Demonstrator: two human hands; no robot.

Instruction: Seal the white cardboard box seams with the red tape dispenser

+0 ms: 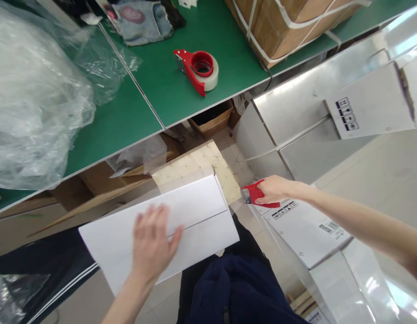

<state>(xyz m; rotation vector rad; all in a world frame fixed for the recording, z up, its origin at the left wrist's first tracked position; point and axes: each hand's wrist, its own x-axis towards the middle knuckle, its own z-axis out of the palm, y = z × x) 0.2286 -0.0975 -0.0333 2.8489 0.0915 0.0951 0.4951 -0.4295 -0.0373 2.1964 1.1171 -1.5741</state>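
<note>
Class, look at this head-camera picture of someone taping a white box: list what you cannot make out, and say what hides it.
1. Red tape dispenser, head view: the right hand covers its handle and roll.
2. White box: the left hand covers part of the flap seam; its contents are shut inside.
3. Strapped brown carton on the green table: cut off by the top edge.
4. Symbols on the nearby white carton: too small to read.

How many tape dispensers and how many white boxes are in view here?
Red tape dispensers: 2, one on the green table at, one in the right hand at.
White boxes: 3, one under the left hand at, one on the floor, one upper right.
Total: 5
</note>
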